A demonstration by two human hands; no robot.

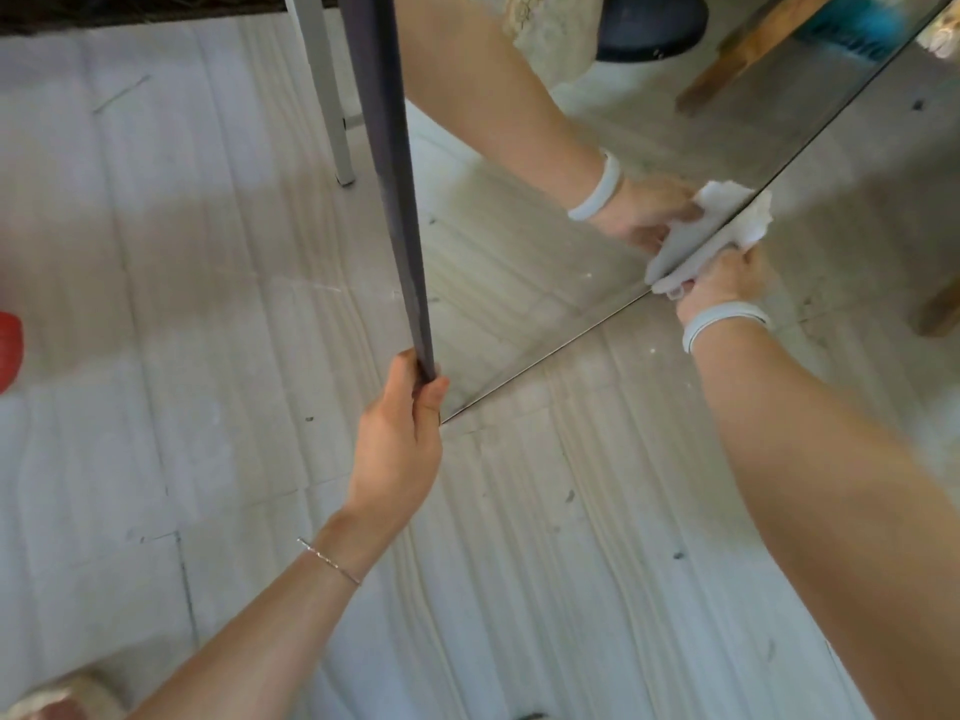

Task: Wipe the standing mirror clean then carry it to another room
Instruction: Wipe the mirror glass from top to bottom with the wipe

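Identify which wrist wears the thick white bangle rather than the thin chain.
The right wrist: its bangle is broad and white, behind the hand holding the cloth. The left wrist wears a thin chain.

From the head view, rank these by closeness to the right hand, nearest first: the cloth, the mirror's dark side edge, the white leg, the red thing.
1. Cloth: gripped in the right hand on the glass.
2. Mirror's dark side edge: to its left, held by the left hand.
3. White leg: beyond that edge, upper left.
4. Red thing: far left border.
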